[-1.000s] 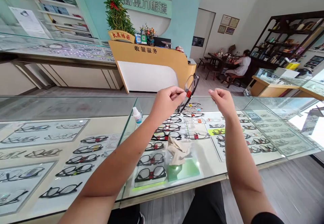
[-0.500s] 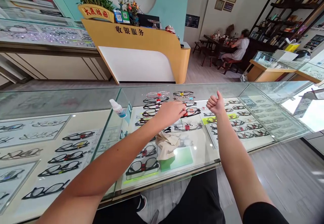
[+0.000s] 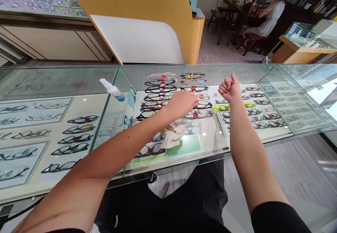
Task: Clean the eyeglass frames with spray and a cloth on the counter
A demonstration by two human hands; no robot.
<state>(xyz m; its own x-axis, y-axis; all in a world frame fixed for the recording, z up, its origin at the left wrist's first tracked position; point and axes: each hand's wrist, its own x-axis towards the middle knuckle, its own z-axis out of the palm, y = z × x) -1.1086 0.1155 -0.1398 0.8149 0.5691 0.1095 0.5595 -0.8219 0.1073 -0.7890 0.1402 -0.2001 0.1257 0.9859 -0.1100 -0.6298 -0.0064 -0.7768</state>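
My left hand (image 3: 183,103) is closed above the glass counter top, its back toward me, so I cannot see whether its curled fingers hold anything. My right hand (image 3: 229,88) makes a fist with the thumb raised and shows nothing in it. A beige cloth (image 3: 172,134) lies crumpled on the glass, just below the left wrist. To the left stands a white spray bottle (image 3: 113,90) with a blue label. Rows of eyeglasses (image 3: 160,89) show through the glass around and below my left hand.
The glass display counter (image 3: 207,148) runs across in front of me. More eyeglasses (image 3: 76,139) lie in its left section. Beyond it stands a yellow and white cashier desk (image 3: 142,38). A person (image 3: 268,18) sits at a dark table at the back right.
The view has tilted down, so the counter and its contents sit higher in the picture. Both hands keep nearly the same pose, the left closed and the right with thumb up.
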